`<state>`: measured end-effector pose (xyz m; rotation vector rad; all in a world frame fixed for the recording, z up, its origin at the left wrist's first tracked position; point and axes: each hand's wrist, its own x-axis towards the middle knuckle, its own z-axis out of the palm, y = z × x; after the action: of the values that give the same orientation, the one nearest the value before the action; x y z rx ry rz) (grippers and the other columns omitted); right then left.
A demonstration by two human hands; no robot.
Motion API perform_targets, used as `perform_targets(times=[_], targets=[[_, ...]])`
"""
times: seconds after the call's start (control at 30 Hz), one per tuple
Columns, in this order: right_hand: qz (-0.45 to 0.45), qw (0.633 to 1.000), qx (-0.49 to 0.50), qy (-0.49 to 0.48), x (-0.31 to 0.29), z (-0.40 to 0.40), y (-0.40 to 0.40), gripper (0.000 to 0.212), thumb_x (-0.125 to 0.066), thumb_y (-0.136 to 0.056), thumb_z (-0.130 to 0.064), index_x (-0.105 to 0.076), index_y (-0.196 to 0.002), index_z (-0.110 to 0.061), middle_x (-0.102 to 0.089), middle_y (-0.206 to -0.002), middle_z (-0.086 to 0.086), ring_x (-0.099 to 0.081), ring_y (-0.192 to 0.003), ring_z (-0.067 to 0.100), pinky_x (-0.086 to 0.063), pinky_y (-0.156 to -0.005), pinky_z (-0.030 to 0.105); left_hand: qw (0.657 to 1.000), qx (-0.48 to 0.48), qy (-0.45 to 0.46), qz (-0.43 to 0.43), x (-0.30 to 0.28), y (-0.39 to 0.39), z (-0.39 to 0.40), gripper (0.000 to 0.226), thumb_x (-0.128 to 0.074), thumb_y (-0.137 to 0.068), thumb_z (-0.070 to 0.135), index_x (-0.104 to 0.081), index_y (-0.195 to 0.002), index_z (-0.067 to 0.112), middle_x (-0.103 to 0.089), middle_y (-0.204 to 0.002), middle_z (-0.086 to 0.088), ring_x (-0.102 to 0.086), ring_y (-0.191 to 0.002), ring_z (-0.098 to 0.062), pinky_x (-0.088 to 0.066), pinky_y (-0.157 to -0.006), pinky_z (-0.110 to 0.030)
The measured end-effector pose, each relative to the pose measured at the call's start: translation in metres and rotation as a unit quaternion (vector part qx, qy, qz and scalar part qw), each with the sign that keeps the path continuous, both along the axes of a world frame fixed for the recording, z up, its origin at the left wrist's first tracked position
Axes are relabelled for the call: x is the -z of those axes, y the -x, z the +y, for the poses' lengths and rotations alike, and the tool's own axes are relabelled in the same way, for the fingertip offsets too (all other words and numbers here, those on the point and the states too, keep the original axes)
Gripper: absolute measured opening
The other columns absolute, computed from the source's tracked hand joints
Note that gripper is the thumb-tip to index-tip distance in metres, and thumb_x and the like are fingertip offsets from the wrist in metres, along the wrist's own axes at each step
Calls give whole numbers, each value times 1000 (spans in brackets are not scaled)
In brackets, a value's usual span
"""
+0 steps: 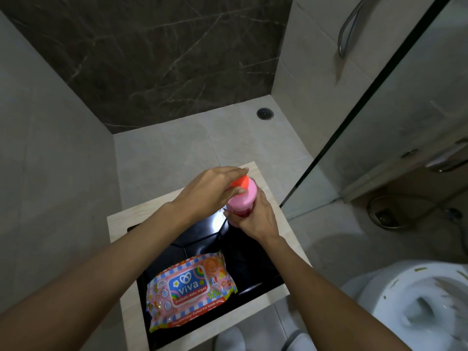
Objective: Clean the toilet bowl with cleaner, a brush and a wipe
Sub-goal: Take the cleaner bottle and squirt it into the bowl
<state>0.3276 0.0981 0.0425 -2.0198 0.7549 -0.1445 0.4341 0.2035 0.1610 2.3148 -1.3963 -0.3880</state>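
A pink cleaner bottle (pixel 242 198) with an orange-red cap (pixel 240 183) stands upright at the far right corner of a small table (pixel 119 229). My right hand (pixel 255 219) grips the bottle's body from the near side. Over the top, my left hand (pixel 215 188) has its fingers and thumb on the cap. A pink pack of baby wipes (pixel 190 290) lies flat on the table's black inset, near its front edge. The open white toilet bowl (pixel 415 302) sits at the lower right, with greenish specks on its rim and foamy water inside. No brush is visible.
The table has a pale border around a black centre. A glass shower partition (pixel 374 102) with a black frame runs along the right. A round floor drain (pixel 265 114) lies behind the table. A hose coil (pixel 387 211) lies on the floor at the right. My slippers show at the bottom edge.
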Motion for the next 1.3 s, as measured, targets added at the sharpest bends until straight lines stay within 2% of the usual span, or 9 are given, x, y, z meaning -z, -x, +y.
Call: perform_targets(times=[0.2,0.33,0.43,0.53,0.63,0.77,0.87,1.1,1.3], targets=[[77,996,-38,34,-13,-3,12,103,-71,-61,-60,-29,-147,-23,-50,-137,1,-51,-122,22,-46,-97,41,998,-4,-68,17,-16,9,-5,45,-58,-93,30,-50,-136,17,-58,-131,-5,-53,-118,-25,-40,-95,-32],[164,977,-96,97,-24,-11,33,117,-37,-60,-79,-10,-154,-14,-24,-157,10,-24,-144,25,-29,-113,42,996,-18,-88,15,-28,19,-12,42,-48,-98,30,-50,-136,13,-55,-135,-7,-50,-123,-26,-37,-98,-31],[207,964,-115,122,-35,-19,55,98,-53,-85,-59,2,-154,-16,-11,-160,10,-12,-148,23,-20,-118,40,994,-50,-101,14,-37,24,-18,37,-42,-101,27,-54,-130,7,-57,-131,-12,-51,-120,-30,-39,-98,-36],[223,956,-112,155,-50,-27,82,85,-48,-94,-48,3,-154,-16,-11,-160,9,-12,-147,24,-20,-117,40,992,-43,-117,-9,-41,34,-28,35,-42,-100,25,-55,-123,2,-58,-125,-17,-52,-117,-33,-40,-97,-41],[261,940,-115,187,-71,-39,115,78,-42,-96,-48,-2,-154,-15,-11,-160,10,-12,-147,25,-19,-116,41,986,-13,-156,-54,-42,56,-41,42,-40,-100,31,-48,-131,4,-51,-134,-15,-47,-123,-31,-36,-102,-39],[293,932,-72,201,-108,-63,167,75,-40,-97,-48,-4,-154,-15,-10,-160,10,-10,-147,26,-18,-117,43,958,17,-270,-94,-48,101,-56,57,-33,-101,39,-22,-147,7,-19,-155,-14,-24,-140,-28,-22,-113,-40],[315,928,-23,196,-135,-88,206,73,-39,-98,-47,-5,-154,-15,-9,-160,9,-8,-148,25,-15,-117,44,950,39,-302,-72,-60,140,-75,60,-28,-103,39,-9,-151,8,-5,-159,-11,-10,-145,-27,-12,-115,-44],[350,916,76,182,-171,-147,294,73,-40,-98,-46,-5,-154,-16,-7,-161,8,-4,-148,24,-13,-117,46,949,126,-272,-98,-84,211,-152,61,-26,-103,40,-6,-151,10,-5,-159,-10,-7,-145,-26,-10,-116,-43],[361,910,132,155,-173,-184,360,74,-39,-98,-46,-2,-154,-17,-6,-161,9,-3,-149,25,-13,-117,47,942,181,-264,-102,-89,264,-219,61,-25,-103,41,-6,-152,10,-2,-159,-10,-6,-146,-26,-9,-117,-43]])
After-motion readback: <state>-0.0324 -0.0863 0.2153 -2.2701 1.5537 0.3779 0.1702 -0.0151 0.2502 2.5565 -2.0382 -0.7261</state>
